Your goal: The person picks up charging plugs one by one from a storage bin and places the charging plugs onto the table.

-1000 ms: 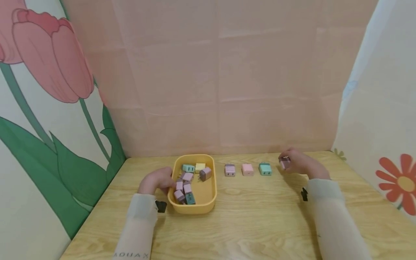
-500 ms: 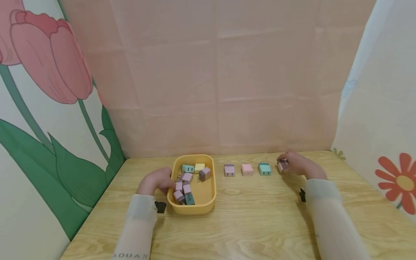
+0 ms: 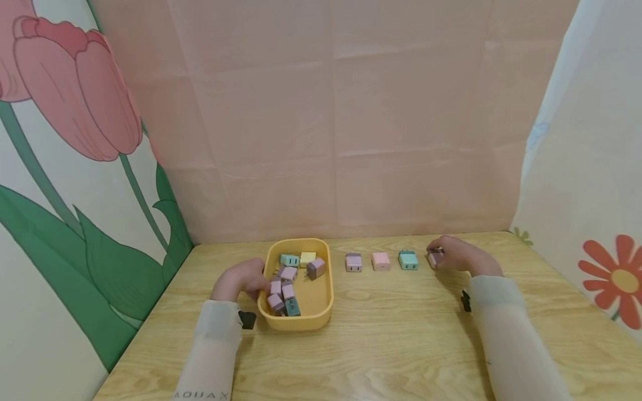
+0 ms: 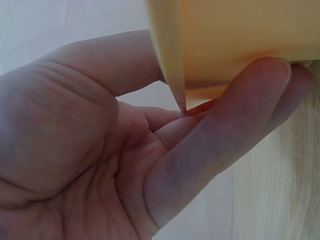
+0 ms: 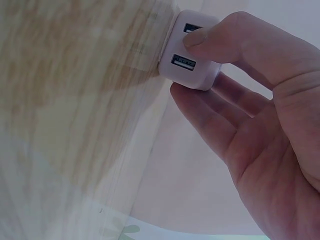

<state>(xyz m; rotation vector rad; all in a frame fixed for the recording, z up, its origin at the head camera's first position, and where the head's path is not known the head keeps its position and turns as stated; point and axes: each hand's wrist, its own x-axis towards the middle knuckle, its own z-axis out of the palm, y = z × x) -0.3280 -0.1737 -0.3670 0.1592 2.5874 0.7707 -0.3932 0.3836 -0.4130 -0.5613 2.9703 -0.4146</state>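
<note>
My right hand (image 3: 453,255) pinches a pinkish-purple USB wall charger (image 5: 192,52) low at the tabletop, at the right end of a row. In the right wrist view the thumb lies over the face with two USB ports and the fingers are behind it. The row also holds a purple charger (image 3: 353,262), a pink charger (image 3: 381,262) and a teal charger (image 3: 408,260). My left hand (image 3: 246,280) grips the left wall of a yellow plastic bin (image 3: 328,295), thumb inside and fingers outside against the wall. In the bin lie several purple chargers (image 3: 316,268), teal ones (image 3: 293,307) and a yellow one (image 3: 308,259).
The wooden table (image 3: 381,345) runs back to a pink cloth backdrop (image 3: 351,139). A tulip-printed panel (image 3: 80,106) stands at the left and a flower-printed one (image 3: 592,184) at the right. The bin stands left of the row.
My right hand has shifted slightly left and settled with its charger closer to the teal one in the row. The left hand stays on the bin.
</note>
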